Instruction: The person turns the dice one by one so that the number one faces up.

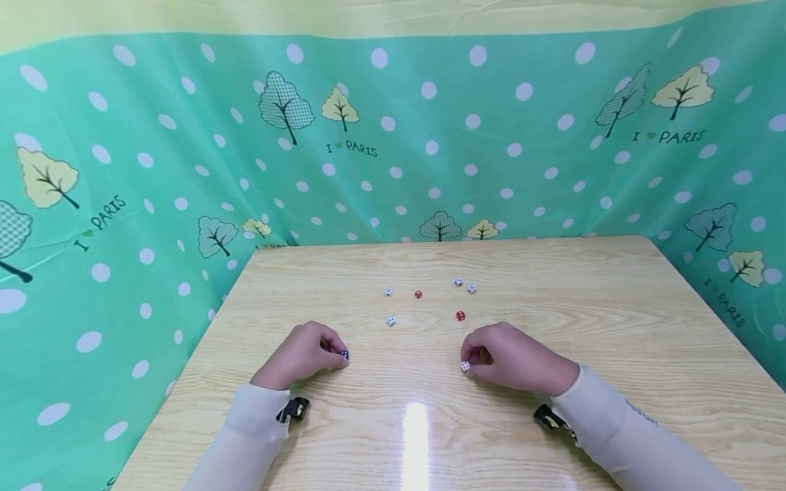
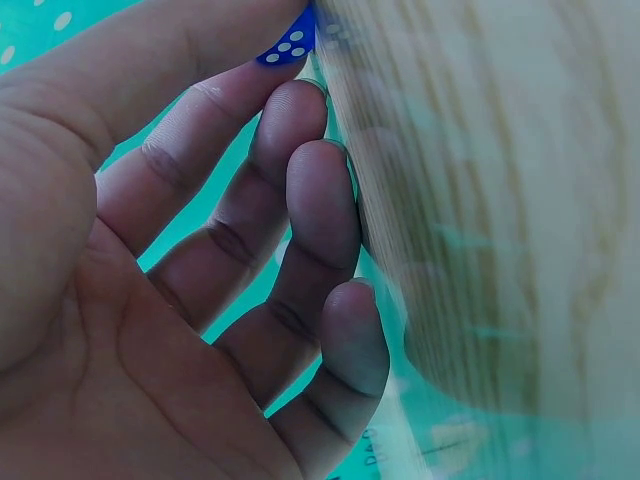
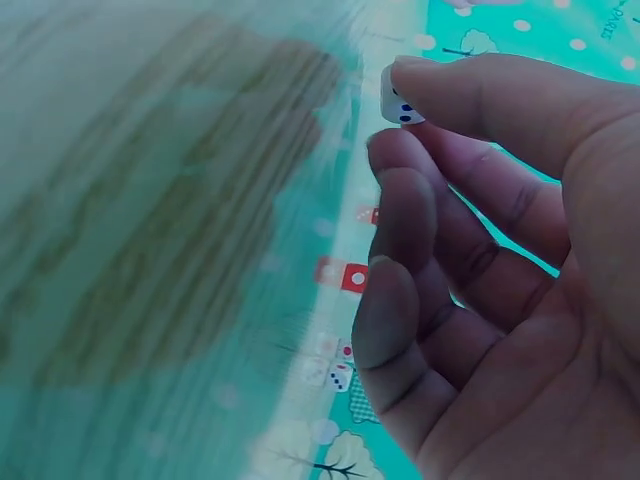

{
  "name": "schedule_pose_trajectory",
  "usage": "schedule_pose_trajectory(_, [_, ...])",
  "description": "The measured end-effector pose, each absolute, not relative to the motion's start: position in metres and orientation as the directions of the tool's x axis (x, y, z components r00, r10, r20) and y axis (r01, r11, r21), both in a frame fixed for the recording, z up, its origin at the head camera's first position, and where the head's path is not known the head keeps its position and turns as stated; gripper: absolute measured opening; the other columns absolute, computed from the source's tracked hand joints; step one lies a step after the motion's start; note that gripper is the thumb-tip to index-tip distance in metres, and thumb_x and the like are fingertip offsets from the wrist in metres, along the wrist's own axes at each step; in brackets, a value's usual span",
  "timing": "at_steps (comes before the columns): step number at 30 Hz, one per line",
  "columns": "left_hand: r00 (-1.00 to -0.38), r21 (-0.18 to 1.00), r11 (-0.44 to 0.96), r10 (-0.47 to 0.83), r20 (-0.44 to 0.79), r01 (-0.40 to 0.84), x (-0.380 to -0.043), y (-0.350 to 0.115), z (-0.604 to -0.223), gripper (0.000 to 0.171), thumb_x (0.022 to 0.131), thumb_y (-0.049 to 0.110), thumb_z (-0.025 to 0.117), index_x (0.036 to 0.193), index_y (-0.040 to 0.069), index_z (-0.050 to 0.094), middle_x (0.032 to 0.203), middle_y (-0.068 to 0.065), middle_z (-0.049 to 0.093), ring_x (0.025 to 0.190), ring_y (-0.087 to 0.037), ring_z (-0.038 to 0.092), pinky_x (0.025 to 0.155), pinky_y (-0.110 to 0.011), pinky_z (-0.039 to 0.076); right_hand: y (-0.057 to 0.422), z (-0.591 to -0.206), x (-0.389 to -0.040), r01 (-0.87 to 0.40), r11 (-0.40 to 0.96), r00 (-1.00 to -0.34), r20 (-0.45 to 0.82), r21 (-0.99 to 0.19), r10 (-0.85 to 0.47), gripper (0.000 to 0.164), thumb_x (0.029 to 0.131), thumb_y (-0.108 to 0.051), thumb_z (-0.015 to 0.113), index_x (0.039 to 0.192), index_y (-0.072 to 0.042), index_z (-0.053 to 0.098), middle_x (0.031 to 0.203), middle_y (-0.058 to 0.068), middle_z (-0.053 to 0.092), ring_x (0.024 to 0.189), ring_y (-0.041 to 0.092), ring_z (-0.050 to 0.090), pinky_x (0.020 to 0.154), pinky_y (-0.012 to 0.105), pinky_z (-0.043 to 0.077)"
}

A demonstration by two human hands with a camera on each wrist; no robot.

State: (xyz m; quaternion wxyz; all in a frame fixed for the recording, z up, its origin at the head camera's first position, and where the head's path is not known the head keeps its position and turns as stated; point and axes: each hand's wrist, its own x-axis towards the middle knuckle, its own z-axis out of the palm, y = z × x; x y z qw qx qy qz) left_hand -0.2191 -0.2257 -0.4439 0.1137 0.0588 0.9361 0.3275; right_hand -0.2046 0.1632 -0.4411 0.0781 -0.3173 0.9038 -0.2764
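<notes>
Between thumb and forefinger, my left hand (image 1: 307, 351) pinches a blue die (image 1: 344, 354) with white pips, low over the table's left half. The left wrist view shows that blue die (image 2: 288, 42) at the top, its upper part hidden by the thumb. Over to the right, my right hand (image 1: 510, 358) pinches a white die (image 1: 465, 367) at the tabletop. In the right wrist view dark pips show on this white die (image 3: 402, 100), and the other fingers curl loosely below it.
Beyond the hands lie a near white die (image 1: 391, 321), a far-left white die (image 1: 388, 292), two neighbouring white dice (image 1: 471, 289), a red die (image 1: 418, 294) and a nearer red die (image 1: 460, 316). A green patterned curtain (image 1: 393, 170) surrounds the wooden table (image 1: 552, 273).
</notes>
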Motion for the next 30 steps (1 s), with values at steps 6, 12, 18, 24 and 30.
schedule_pose_trajectory(6, [-0.967,0.631,0.775,0.183,-0.179,0.03,-0.2179,-0.225,-0.4421,0.013,0.079,0.015,0.091,0.08,0.02,0.079,0.078,0.007,0.072,0.074,-0.014,0.061,0.068,-0.031,0.05,0.1663,-0.445,-0.2071,-0.489,0.644,-0.79,-0.013,-0.588,-0.613,0.011,0.089,-0.014,0.081,0.088,-0.023,0.073,0.077,-0.014,0.063,0.071,0.005,0.056,0.066,0.024,0.05])
schedule_pose_trajectory(12, [-0.967,0.631,0.776,0.182,-0.181,0.027,-0.2177,-0.2244,-0.4417,0.013,0.079,0.016,0.09,0.079,0.02,0.079,0.077,0.007,0.071,0.074,-0.014,0.061,0.068,-0.031,0.05,0.1671,-0.4464,-0.2076,-0.477,0.652,-0.791,-0.035,-0.59,-0.61,0.013,0.09,-0.014,0.08,0.086,-0.024,0.072,0.074,-0.014,0.062,0.069,0.004,0.055,0.064,0.024,0.05])
schedule_pose_trajectory(18, [-0.967,0.628,0.778,0.181,-0.18,0.028,-0.218,-0.2247,-0.4424,0.013,0.079,0.016,0.09,0.079,0.021,0.078,0.077,0.007,0.071,0.074,-0.014,0.061,0.068,-0.032,0.049,0.1671,-0.4452,-0.208,-0.48,0.662,-0.794,-0.037,-0.575,-0.607,0.012,0.088,-0.016,0.081,0.095,-0.02,0.072,0.074,-0.014,0.06,0.067,0.002,0.054,0.065,0.023,0.049])
schedule_pose_trajectory(24, [-0.967,0.628,0.778,0.18,-0.177,0.03,-0.2179,-0.2248,-0.4423,0.013,0.079,0.016,0.09,0.078,0.021,0.078,0.077,0.007,0.071,0.074,-0.014,0.061,0.068,-0.032,0.05,0.1657,-0.4424,-0.2054,-0.507,0.677,-0.797,-0.008,-0.534,-0.603,0.017,0.086,-0.017,0.082,0.098,-0.021,0.072,0.074,-0.013,0.059,0.068,0.005,0.054,0.066,0.023,0.048])
schedule_pose_trajectory(30, [-0.967,0.629,0.777,0.178,-0.181,0.026,-0.2177,-0.2249,-0.442,0.013,0.079,0.016,0.091,0.079,0.021,0.078,0.078,0.007,0.071,0.074,-0.014,0.061,0.068,-0.031,0.05,0.1612,-0.4405,-0.1998,-0.579,0.699,-0.786,0.059,-0.42,-0.615,0.015,0.085,-0.017,0.082,0.094,-0.024,0.072,0.08,-0.012,0.059,0.073,0.005,0.052,0.067,0.023,0.046])
